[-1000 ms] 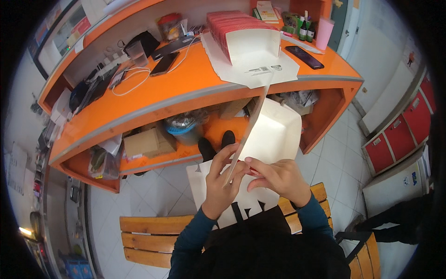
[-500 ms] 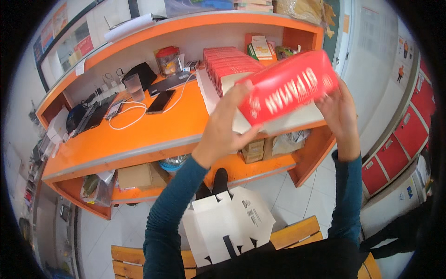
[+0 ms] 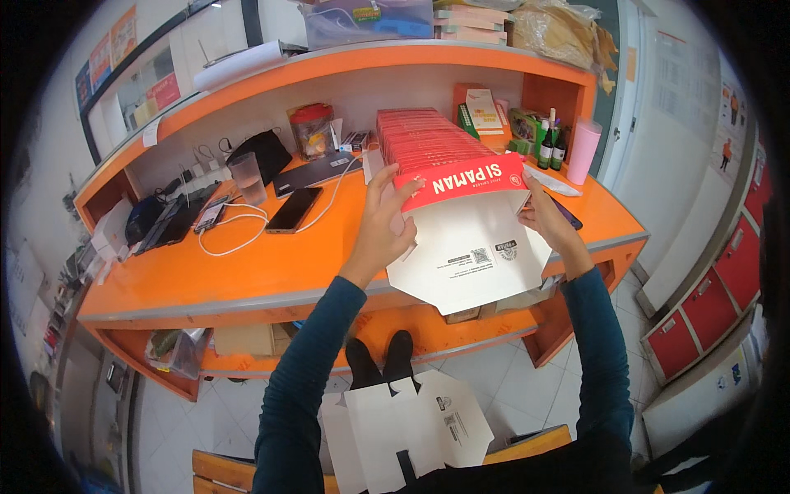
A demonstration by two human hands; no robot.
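Both hands hold a red-and-white cardboard box (image 3: 473,183) over the front edge of the orange desk. Its narrow red panel with white lettering faces me, and a wide white flap with small black print slopes down toward me. My left hand (image 3: 380,230) grips the red panel's left end, thumb and fingers bent. At its right end my right hand (image 3: 553,218) closes on the edge. Right behind stands a long row of red folded cartons (image 3: 436,136), packed tightly together. Another carton, white and unfolded flat (image 3: 387,432), lies across my lap.
On the desk (image 3: 304,263) are a phone (image 3: 294,210) with white cables, a clear cup (image 3: 247,179), a red-lidded jar (image 3: 313,132), small green bottles (image 3: 553,148) and a pink tumbler (image 3: 583,152). A wooden bench (image 3: 226,473) is beneath me. Red lockers (image 3: 704,305) line the right side.
The box has come down and toward the desk from its raised, tilted position. Its white flap now shows toward me, and the red face is seen only as a narrow band.
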